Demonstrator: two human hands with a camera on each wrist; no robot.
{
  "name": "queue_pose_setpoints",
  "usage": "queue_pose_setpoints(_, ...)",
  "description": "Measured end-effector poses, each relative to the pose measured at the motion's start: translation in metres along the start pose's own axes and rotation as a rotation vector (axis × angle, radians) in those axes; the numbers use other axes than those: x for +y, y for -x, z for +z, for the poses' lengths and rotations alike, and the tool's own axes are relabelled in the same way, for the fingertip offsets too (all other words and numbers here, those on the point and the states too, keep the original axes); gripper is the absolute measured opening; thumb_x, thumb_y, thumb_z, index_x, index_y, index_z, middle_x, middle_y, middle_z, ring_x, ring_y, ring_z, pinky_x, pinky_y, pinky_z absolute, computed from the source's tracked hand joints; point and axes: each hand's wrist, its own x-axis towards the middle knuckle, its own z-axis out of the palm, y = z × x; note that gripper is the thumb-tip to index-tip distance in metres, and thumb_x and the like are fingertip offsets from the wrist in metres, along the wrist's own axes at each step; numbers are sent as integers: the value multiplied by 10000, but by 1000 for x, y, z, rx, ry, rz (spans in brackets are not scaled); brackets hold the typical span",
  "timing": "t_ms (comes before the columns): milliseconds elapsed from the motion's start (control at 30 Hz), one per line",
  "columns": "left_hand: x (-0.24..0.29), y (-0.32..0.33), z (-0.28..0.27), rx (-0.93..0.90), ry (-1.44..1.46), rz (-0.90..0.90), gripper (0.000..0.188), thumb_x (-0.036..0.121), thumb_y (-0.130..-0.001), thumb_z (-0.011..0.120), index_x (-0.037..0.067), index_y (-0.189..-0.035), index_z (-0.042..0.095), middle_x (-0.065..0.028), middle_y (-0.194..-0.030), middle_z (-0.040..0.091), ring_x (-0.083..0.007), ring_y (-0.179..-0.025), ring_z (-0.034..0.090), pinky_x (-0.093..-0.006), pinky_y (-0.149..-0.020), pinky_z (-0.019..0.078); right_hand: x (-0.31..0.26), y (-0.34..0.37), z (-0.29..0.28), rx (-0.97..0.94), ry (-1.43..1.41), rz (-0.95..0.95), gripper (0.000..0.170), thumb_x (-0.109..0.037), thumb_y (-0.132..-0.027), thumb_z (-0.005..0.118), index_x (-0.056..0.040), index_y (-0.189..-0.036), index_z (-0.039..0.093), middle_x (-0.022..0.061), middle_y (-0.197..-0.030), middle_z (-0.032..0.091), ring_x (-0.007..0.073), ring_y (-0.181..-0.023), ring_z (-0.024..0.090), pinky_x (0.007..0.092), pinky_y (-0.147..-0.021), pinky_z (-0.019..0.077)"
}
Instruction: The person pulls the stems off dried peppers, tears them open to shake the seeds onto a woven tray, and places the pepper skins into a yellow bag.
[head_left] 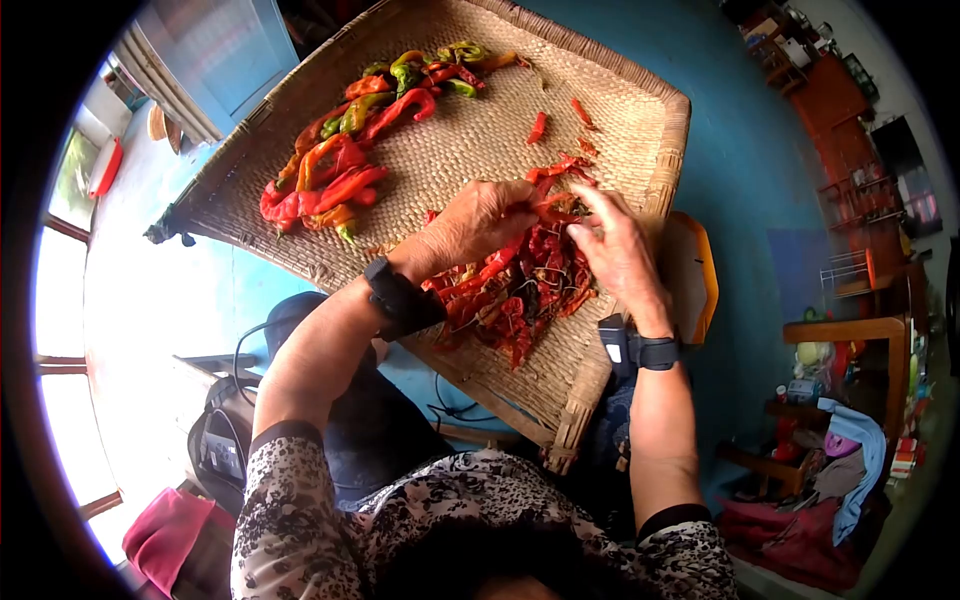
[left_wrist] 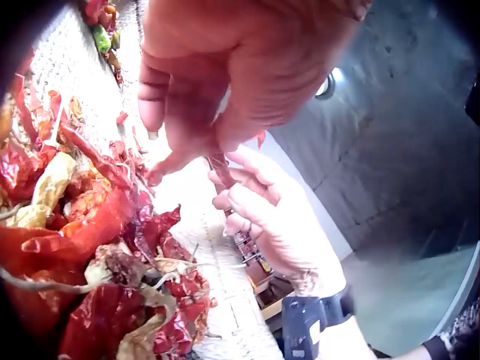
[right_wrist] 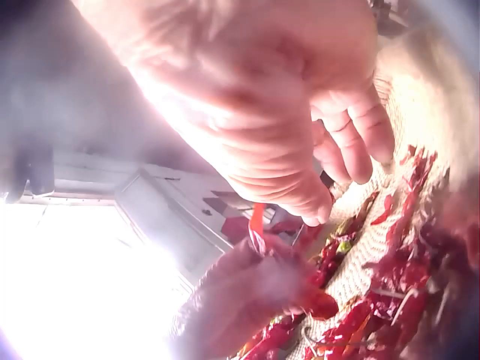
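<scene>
My left hand pinches a dried red chili pepper between thumb and fingers, above the woven basket tray. Close on its right, my right hand has thumb and fingertips at the other end of the same chili. In the right wrist view a thin red strip of the chili spans the two hands. Beneath them lies a pile of wrinkled dried red chilies with pale stems, partly hidden by the left hand and wrist.
Fresher red and green peppers lie in a curved heap at the tray's upper left. A few loose red pieces are scattered near its right side. A yellow-edged container stands beside the tray's right rim. Shelves and clothes are far right.
</scene>
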Motion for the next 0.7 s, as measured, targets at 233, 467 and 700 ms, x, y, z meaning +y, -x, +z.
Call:
queue_pose_setpoints(233, -2, 1, -1, 0, 241, 1, 219, 124, -932, 585, 37, -1132, 564, -49, -844, 641, -115, -777, 596, -290, -709, 503, -6, -5, 12, 27, 12, -121, 102, -85, -883, 598, -21, -959, 622, 174, -746, 639, 365, -690, 632, 415, -615, 485)
queue_pose_setpoints(467, -1, 2, -10, 30, 272, -212, 350, 108, -925, 592, 32, -1246, 472, -81, -891, 660, -115, -810, 626, -267, -688, 532, 48, 7, -43, 358, 343, 27, 237, -212, -929, 532, -84, -1093, 647, 107, -777, 668, 217, -693, 644, 350, -648, 494)
queue_pose_setpoints(700, -1, -3, -5, 93, 319, -271, 339, 93, -909, 609, 23, -1219, 490, -75, -921, 647, -115, -830, 614, -284, -716, 527, 71, 35, -87, 669, 1039, 209, 266, -195, -883, 619, -66, -1115, 626, 173, -970, 628, 339, -809, 614, 446, -747, 500)
